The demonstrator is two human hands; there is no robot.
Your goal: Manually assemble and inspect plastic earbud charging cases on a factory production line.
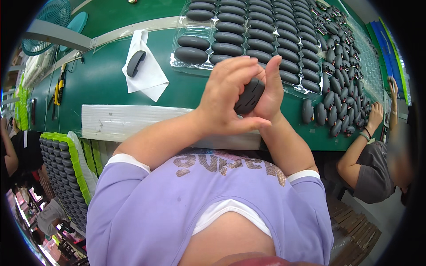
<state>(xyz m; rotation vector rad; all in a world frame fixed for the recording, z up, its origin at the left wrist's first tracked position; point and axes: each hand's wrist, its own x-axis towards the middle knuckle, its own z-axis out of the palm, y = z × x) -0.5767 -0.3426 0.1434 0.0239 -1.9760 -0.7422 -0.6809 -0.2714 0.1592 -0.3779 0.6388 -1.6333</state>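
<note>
A dark grey rounded plastic casing (pixel 250 95) with narrow slots in its face is held between my two hands, in front of my chest above the green table. My left hand (pixel 219 95) curls around its left and far sides, thumb stretched along the near side. Against its right side rests the palm of my right hand (pixel 274 95), with one digit pointing up; its other fingers are partly hidden. Just beyond, a clear plastic tray (pixel 191 67) carries rows of similar dark casings (pixel 230 27). To the left, a curved dark piece (pixel 135 63) lies on a white cloth (pixel 151 82).
Many loose casings (pixel 339 95) are heaped at the right, where a co-worker's hand (pixel 376 115) reaches in. A white padded strip (pixel 133 120) runs along the near table edge. Yellow-handled tools (pixel 58 91) lie far left. A green-rimmed crate (pixel 76 164) of casings stands below left.
</note>
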